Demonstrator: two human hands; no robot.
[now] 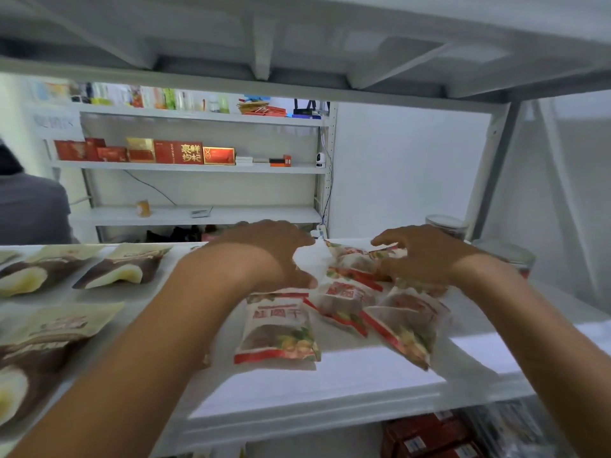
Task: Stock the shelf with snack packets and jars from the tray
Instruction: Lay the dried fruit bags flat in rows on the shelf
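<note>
Left hand and right hand spread loose over the packets; shove hard and you could slide the nearest packet off the shelf front

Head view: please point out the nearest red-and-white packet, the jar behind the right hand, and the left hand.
nearest packet [276,328]: head view, front face centre.
jar [446,223]: head view, its lid.
left hand [263,251]: head view, back of hand.

Under and just short of the fingers of the left hand and right hand, red-and-white packets crowd the shelf. Nearer than these, the board is bare. Brown packets lie outboard of the left fingers. Two jars stand just beyond the right fingers. The upper shelf underside caps headroom.
</note>
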